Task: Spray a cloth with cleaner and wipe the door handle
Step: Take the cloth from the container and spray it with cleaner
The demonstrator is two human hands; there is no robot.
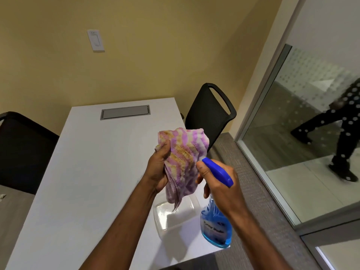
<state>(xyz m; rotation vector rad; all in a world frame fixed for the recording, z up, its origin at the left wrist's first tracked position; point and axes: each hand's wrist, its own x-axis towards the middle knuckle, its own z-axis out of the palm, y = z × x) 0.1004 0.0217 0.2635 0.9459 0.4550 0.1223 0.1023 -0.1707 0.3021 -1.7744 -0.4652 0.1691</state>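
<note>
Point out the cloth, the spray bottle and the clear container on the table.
cloth [185,152]: head view, on the striped middle fold above the left hand's grip.
spray bottle [215,228]: head view, on the blue body by the label.
clear container [167,215]: head view, on its see-through floor under the cloth's tip.

You have two hands up: your left hand [158,168] and your right hand [220,189]. There is one cloth [185,158]. There is one spray bottle [216,227]. You can see one table [87,172], two black chairs [209,114] [23,151], one clear tub [171,217] and one wall switch [95,40].
</note>
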